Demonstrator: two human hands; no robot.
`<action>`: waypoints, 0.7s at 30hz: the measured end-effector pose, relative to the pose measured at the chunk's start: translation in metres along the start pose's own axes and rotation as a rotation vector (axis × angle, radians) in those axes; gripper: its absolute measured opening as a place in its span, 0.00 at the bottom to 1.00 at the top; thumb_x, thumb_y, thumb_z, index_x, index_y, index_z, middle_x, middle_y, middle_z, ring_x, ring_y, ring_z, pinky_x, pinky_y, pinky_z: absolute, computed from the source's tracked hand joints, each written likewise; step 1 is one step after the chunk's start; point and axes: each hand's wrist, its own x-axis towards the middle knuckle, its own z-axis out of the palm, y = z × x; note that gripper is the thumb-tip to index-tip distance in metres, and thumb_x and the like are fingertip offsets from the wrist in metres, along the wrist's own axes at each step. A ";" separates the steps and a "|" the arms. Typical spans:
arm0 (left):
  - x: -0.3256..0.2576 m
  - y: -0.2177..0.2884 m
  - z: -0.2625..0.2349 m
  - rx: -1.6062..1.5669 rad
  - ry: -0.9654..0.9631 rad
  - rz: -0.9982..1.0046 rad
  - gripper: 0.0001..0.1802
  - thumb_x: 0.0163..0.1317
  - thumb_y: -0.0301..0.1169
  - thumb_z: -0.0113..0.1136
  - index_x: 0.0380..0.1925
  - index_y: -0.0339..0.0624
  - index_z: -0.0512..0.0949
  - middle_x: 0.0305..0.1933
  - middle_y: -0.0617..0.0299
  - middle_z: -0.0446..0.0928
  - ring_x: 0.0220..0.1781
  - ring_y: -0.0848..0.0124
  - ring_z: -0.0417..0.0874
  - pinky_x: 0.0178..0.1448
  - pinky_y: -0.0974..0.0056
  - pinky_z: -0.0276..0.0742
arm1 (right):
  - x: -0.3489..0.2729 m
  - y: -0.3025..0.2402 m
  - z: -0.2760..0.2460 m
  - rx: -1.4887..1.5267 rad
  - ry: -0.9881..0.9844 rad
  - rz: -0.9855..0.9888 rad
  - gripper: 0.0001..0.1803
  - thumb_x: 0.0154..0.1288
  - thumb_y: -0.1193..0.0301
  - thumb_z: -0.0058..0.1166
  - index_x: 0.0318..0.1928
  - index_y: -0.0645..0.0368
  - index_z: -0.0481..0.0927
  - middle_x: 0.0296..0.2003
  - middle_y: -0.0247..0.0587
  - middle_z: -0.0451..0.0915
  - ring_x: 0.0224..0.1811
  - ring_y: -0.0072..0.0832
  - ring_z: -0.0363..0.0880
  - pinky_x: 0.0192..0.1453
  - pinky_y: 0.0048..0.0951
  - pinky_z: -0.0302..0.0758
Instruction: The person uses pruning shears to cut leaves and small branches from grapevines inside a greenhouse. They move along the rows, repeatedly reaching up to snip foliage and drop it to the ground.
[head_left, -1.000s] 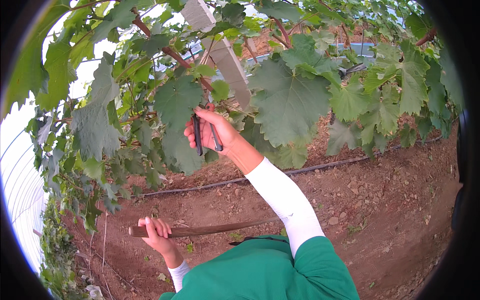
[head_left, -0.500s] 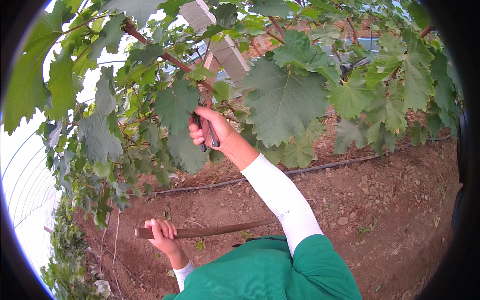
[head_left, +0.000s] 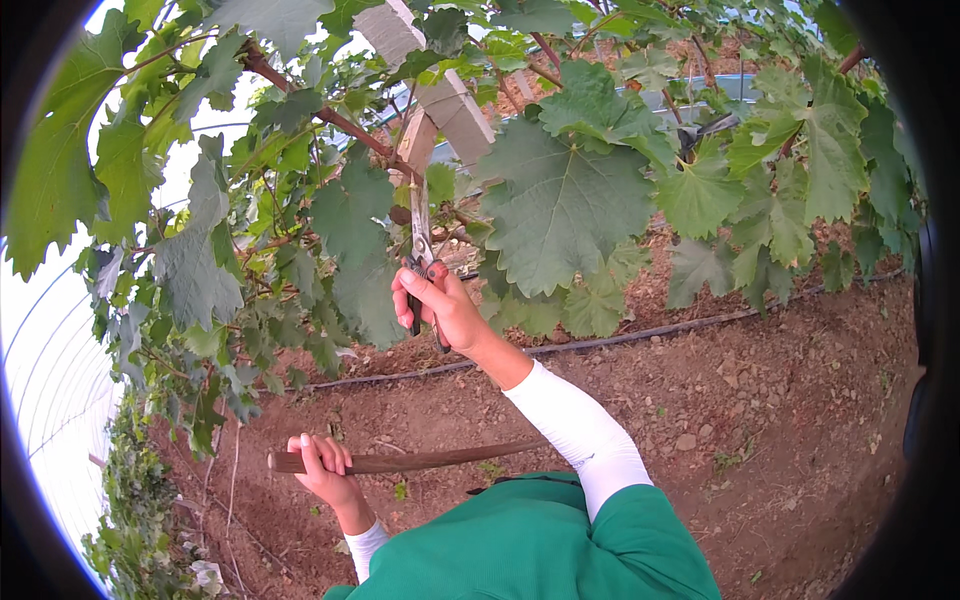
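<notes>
Right hand (head_left: 445, 305) grips pruning shears (head_left: 421, 255), blades up at twelve o'clock against an uncut vine shoot (head_left: 340, 125); left hand (head_left: 322, 468) clasps a brown stick (head_left: 420, 461).

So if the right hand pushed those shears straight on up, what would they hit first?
Probably the reddish-brown vine cane crossing just above the blade tips of the shears in the right hand, near the pale post; depth is uncertain.

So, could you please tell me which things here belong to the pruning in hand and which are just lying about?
In use:
- pruning shears in the right hand
- vine cane by the blades
- brown stick in the left hand

Just there:
- black hose on the soil
- pale post
</notes>
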 end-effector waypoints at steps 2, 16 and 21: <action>0.001 0.001 0.001 -0.004 -0.009 0.000 0.12 0.71 0.30 0.43 0.26 0.47 0.59 0.12 0.72 0.53 0.10 0.83 0.52 0.13 0.75 0.54 | -0.003 0.001 -0.003 -0.002 0.017 0.031 0.17 0.68 0.58 0.51 0.35 0.61 0.71 0.22 0.36 0.75 0.22 0.21 0.72 0.28 0.23 0.70; -0.001 0.002 0.001 -0.031 -0.009 0.021 0.11 0.70 0.30 0.45 0.26 0.47 0.61 0.12 0.72 0.54 0.10 0.83 0.52 0.13 0.75 0.54 | -0.078 0.055 -0.036 -0.343 0.186 0.664 0.23 0.65 0.51 0.54 0.35 0.62 0.73 0.23 0.36 0.77 0.23 0.22 0.76 0.28 0.23 0.75; -0.001 0.002 -0.001 -0.009 0.017 0.021 0.12 0.70 0.30 0.45 0.26 0.46 0.60 0.11 0.72 0.54 0.10 0.83 0.52 0.13 0.74 0.54 | -0.093 0.051 -0.039 -0.274 0.370 0.675 0.24 0.65 0.51 0.52 0.36 0.62 0.72 0.24 0.38 0.77 0.22 0.22 0.76 0.26 0.24 0.76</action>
